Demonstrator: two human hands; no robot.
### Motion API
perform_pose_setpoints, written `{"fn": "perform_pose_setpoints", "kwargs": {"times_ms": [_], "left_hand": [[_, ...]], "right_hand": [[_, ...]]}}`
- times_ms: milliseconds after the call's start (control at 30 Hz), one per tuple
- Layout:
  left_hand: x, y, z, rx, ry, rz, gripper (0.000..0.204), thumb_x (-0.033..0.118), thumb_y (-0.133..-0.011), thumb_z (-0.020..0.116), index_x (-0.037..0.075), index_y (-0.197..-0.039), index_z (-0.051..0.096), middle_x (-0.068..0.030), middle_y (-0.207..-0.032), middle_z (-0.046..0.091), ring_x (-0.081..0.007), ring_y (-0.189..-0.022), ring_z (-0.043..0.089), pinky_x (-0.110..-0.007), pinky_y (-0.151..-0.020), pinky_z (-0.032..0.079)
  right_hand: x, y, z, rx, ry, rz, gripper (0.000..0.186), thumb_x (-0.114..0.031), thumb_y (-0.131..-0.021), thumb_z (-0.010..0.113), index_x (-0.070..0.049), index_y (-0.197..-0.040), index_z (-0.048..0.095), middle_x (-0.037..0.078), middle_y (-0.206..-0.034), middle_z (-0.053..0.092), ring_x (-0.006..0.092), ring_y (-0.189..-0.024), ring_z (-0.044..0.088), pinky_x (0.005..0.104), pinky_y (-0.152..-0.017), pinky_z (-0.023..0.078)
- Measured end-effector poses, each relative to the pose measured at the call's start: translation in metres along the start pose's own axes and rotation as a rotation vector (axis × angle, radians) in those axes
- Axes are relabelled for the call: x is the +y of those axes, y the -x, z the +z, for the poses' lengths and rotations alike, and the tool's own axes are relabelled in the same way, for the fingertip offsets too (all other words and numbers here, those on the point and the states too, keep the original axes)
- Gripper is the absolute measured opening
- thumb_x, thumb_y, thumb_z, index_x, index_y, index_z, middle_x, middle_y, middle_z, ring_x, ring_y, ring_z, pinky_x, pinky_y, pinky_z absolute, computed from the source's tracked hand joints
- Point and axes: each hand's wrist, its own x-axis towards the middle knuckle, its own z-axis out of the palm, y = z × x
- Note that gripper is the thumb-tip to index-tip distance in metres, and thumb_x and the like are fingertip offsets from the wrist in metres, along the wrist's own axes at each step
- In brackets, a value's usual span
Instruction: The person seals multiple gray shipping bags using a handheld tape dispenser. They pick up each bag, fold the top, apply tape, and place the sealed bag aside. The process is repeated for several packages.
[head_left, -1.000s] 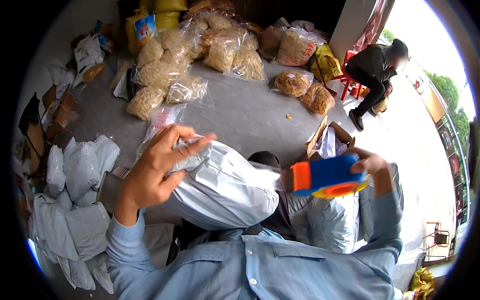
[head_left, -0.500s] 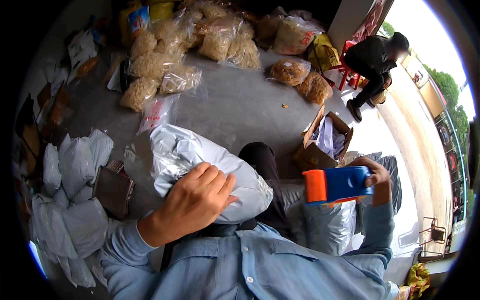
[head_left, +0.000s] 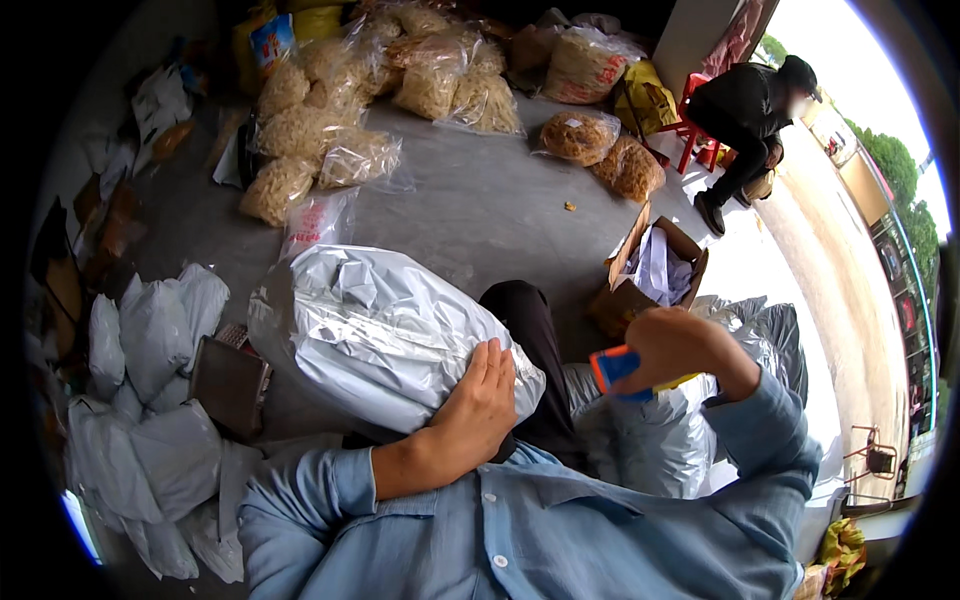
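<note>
A plump silver-grey plastic mailer bag (head_left: 390,330) lies across my lap, its top creased and shiny. My left hand (head_left: 478,395) lies on the bag's near right side, fingers stretched out and close together, gripping nothing. To the right of the bag, my right hand (head_left: 680,345) is closed around a blue-and-orange tape dispenser (head_left: 608,370). The back of that hand hides most of the dispenser. Its orange edge and blue side show at the left, with a bit of yellow below. A clear bag with red print (head_left: 318,222) touches the mailer's far end.
Grey filled mailers (head_left: 150,440) and a brown box-like case (head_left: 228,385) lie at left. An open carton with paper (head_left: 690,250) stands right, beside more grey bags (head_left: 655,450). Clear bags of pale dried food (head_left: 310,130) fill the back. A person (head_left: 745,120) sits far right.
My left hand has slid right and nearer along the mailer, flattening out. My right hand has moved left with the dispenser and turned, so its back now covers most of it.
</note>
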Motion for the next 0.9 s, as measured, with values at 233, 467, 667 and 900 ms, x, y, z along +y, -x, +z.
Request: {"fn": "perform_pose_setpoints", "kwargs": {"times_ms": [233, 467, 667, 900], "left_hand": [[-0.013, 0.019, -0.025, 0.075, 0.733, 0.385, 0.047, 0.011, -0.08, 0.048, 0.003, -0.126, 0.044, -0.0183, -0.131, 0.041, -0.034, -0.123, 0.038, -0.049, -0.106, 0.02], [-0.051, 0.137, 0.096, 1.293, 1.028, -1.312, 0.058, 0.034, -0.092, 0.043, 0.008, -0.139, 0.02, -0.0103, -0.145, 0.016, -0.0229, -0.132, 0.021, -0.037, -0.107, 0.017], [-0.031, 0.108, 0.175, 1.144, 1.804, -1.221, 0.044, 0.031, -0.095, 0.034, 0.003, -0.128, 0.038, -0.0093, -0.128, 0.044, -0.0173, -0.118, 0.04, -0.032, -0.1, 0.032], [-0.104, 0.034, 0.112, 1.144, 1.654, -0.732, 0.039, 0.022, -0.094, 0.04, 0.003, -0.128, 0.04, -0.0093, -0.12, 0.05, -0.0176, -0.109, 0.047, -0.031, -0.095, 0.036]], "right_hand": [[0.006, -0.019, -0.009, 0.562, -0.768, -0.016, 0.054, -0.044, -0.074, 0.066, 0.008, -0.085, 0.062, 0.016, -0.072, 0.063, 0.0204, -0.055, 0.062, 0.0268, -0.052, 0.051], [-0.042, -0.127, -0.002, 0.873, -1.359, -0.246, 0.046, -0.036, -0.079, 0.067, 0.007, -0.09, 0.057, 0.007, -0.072, 0.059, 0.0088, -0.059, 0.055, 0.0212, -0.051, 0.044], [-0.112, -0.194, 0.046, 1.222, -1.258, -0.248, 0.045, -0.017, -0.076, 0.068, 0.01, -0.106, 0.048, 0.014, -0.084, 0.057, 0.0171, -0.08, 0.055, 0.0293, -0.073, 0.045], [-0.148, -0.085, 0.047, 1.448, -1.149, -0.243, 0.045, -0.011, -0.075, 0.064, 0.005, -0.112, 0.043, 0.01, -0.093, 0.056, 0.0144, -0.085, 0.054, 0.0264, -0.076, 0.043]]}}
